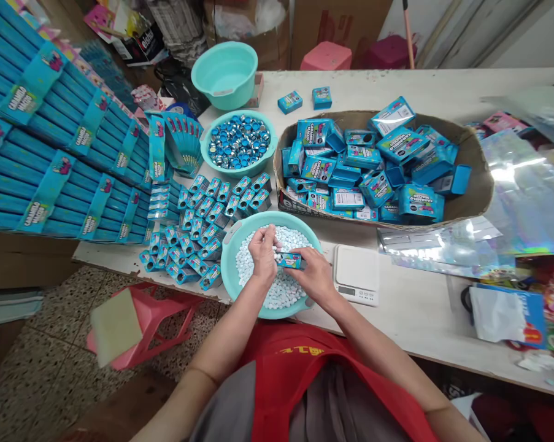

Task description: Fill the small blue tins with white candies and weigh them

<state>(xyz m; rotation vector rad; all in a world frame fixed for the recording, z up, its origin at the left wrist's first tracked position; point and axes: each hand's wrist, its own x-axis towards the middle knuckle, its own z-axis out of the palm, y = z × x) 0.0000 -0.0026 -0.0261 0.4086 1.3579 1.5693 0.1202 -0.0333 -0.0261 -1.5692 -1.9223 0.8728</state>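
There stood the white table point(424, 328), big cardboard box point(481, 187) at the back, teal basin point(227, 264) up front, and right over it the right hand point(316, 275) gripped a small blue carton point(289, 260) while the left hand point(263, 253) pinched white pellets point(277, 252) at its end!

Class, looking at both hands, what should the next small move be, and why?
Probably the left hand should ease its white pieces into the blue CARAMELO box: its fingertips are at that box's end, while the right hand holds the box over the turquoise basin of similar pieces.
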